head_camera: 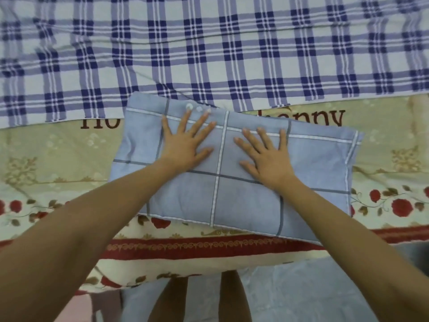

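A light blue pillow (232, 196) with thin white and dark grid lines lies flat on the bed, slightly slanted. My left hand (185, 145) lies flat on its upper left part, fingers spread and straight. My right hand (267, 156) presses flat on its upper middle part, fingers spread too. Both palms face down on the fabric. Neither hand grips anything.
A floral bedsheet (58, 163) with red roses and a red border covers the bed. A blue-and-white plaid cloth (209, 47) is spread across the far half. My legs (202, 298) stand at the near bed edge over a pale blue floor.
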`<state>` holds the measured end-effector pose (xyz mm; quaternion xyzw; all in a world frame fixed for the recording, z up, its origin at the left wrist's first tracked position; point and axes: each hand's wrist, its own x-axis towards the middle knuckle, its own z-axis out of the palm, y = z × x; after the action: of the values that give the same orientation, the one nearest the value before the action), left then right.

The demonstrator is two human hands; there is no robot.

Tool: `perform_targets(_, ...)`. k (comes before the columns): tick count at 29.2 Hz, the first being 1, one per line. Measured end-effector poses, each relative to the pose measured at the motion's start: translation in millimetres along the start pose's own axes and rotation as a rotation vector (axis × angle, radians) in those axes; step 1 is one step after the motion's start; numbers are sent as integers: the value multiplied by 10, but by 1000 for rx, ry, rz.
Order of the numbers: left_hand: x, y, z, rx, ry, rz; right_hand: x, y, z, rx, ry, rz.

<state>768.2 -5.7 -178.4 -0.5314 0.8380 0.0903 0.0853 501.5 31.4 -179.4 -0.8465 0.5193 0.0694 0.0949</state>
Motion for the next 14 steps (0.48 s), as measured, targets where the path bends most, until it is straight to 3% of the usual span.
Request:
perform_targets(4, -45, -457, 88, -125, -78, -540, -108, 527, 5, 209, -133, 817)
perform_targets(7, -359, -485, 18, -260, -141, -766, -131, 474, -165, 350, -161, 1096)
perform_targets(9, -504, -279, 58, -246, -133, -779, -81, 217, -197, 318, -73, 1113)
perform_targets(10, -645, -174, 20, -198, -98, -706, -85, -68, -206, 318, -40, 1056)
perform_targets(14, -796, 584, 22, -149, 30, -143, -217, -1009, -66, 170, 134, 432)
